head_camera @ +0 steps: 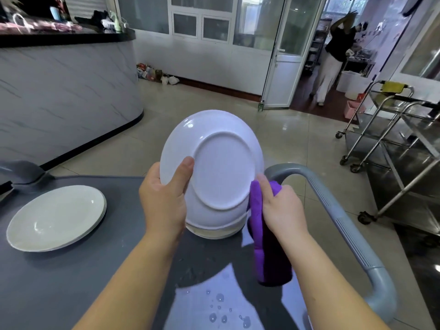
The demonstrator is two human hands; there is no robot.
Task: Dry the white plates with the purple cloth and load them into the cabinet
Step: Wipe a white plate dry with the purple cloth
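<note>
Head view: one white plate (214, 163) is tilted up, its underside facing the camera, above a stack of plates (215, 228) on the grey counter (71, 282).
Left hand (164, 198): grasping the plate's left rim, thumb on the back.
Right hand (283, 206): clenched on the purple cloth (266, 246), pressed to the plate's right edge.
Other pile (57, 217): lies far left.
Cabinet: not visible.
Doing it well: likely wipe around the rim and foot ring, turning the plate; water drops (221, 306) mean a firm grip matters.

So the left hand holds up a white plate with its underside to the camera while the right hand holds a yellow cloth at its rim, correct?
Not quite: the cloth is purple, not yellow, as the head view shows. The left hand holds the white plate underside out, and the right hand holds the cloth at its rim.
</note>
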